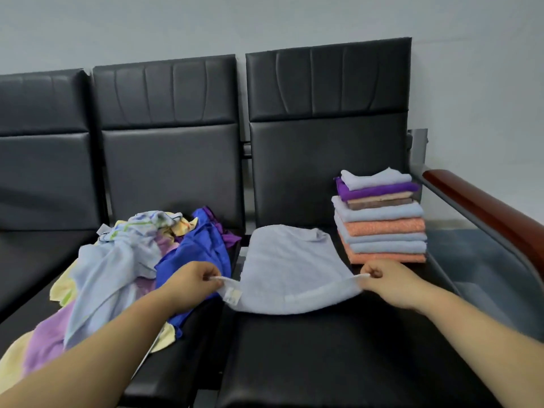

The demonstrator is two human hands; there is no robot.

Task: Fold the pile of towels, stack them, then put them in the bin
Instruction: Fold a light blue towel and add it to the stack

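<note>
Both hands pinch the near corners of a pale blue towel (290, 269) spread on the right-hand seat (338, 357): left hand (192, 279), right hand (388, 279). An unfolded pile (138, 260) lies left; the folded stack (381, 217) sits behind, right.

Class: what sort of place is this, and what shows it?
Probably a waiting room or office corridor: a row of linked black padded seats, a brown wooden armrest at its end, and a bare pale wall behind.
</note>
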